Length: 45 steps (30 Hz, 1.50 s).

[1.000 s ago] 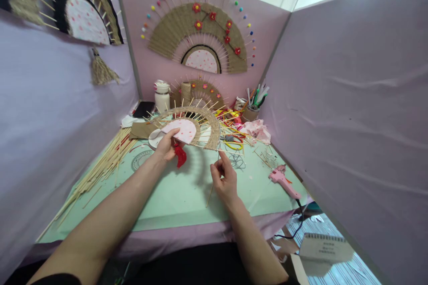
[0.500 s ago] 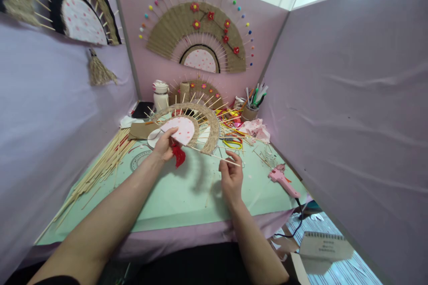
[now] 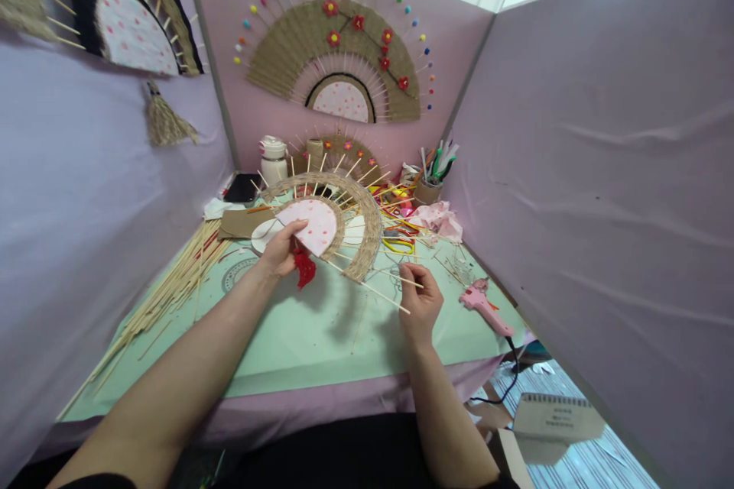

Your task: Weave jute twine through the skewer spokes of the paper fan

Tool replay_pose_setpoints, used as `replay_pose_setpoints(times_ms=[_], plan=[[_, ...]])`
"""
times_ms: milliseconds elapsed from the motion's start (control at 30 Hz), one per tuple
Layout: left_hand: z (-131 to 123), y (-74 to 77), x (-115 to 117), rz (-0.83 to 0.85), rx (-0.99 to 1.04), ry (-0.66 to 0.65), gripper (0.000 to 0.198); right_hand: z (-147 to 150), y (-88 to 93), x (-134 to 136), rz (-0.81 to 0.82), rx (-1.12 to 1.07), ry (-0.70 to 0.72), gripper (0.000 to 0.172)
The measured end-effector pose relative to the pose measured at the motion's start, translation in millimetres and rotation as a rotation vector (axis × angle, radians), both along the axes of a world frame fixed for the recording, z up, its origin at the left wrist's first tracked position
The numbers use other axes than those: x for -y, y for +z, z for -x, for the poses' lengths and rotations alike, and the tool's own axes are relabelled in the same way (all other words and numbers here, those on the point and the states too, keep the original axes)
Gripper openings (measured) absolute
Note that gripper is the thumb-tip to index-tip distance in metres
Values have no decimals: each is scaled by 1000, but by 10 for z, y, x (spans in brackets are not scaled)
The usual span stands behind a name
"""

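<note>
A half-round fan (image 3: 367,244) of thin sticks and woven twine hangs tilted over the table. Its white centre panel (image 3: 313,228) has pink spots. My left hand (image 3: 282,250) grips the fan at this panel, thumb on top. Below that hand dangles a red tassel-like piece (image 3: 304,269). Beside the lower right stick ends is my right hand (image 3: 421,302), its fingers closed in a pinch. A stick tip crosses in front of or against these fingers; I cannot tell whether they hold it. Thin grey strands (image 3: 395,275) show near the fingertips, and what is pinched stays unclear.
Loose sticks (image 3: 166,283) lie along the table's left side. A pink glue gun (image 3: 485,307) rests at the right, its cord over the edge. Scissors (image 3: 398,243), pink cloth (image 3: 439,220), a tool holder (image 3: 427,191) and a white bottle (image 3: 274,160) stand or lie behind.
My right hand has moved right, and its fingers have curled in more. The fan has tilted slightly, with its right end and stick tips lower. My left hand keeps its grip.
</note>
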State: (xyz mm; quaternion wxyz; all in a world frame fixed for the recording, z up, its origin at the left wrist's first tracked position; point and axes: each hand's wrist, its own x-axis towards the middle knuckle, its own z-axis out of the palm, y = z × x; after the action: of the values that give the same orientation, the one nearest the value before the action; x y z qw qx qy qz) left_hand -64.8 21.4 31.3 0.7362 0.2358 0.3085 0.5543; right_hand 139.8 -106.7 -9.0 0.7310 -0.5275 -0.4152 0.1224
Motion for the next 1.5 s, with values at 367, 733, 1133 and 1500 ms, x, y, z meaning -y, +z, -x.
replay_pose_setpoints(times_ms=[367,733,1133,1500], plan=[[-35,32,83,-7,-94,-94,12,146,-41,-13,52,-49,51,25],[-12,-3,66,-48,-155,-125,17,133,-70,-55,89,25,92,26],[149,119,14,-92,-242,-102,18,-128,-110,-41,0,461,-88,29],[337,120,-103,-111,-342,-33,18,-182,-81,-19,163,524,-40,34]])
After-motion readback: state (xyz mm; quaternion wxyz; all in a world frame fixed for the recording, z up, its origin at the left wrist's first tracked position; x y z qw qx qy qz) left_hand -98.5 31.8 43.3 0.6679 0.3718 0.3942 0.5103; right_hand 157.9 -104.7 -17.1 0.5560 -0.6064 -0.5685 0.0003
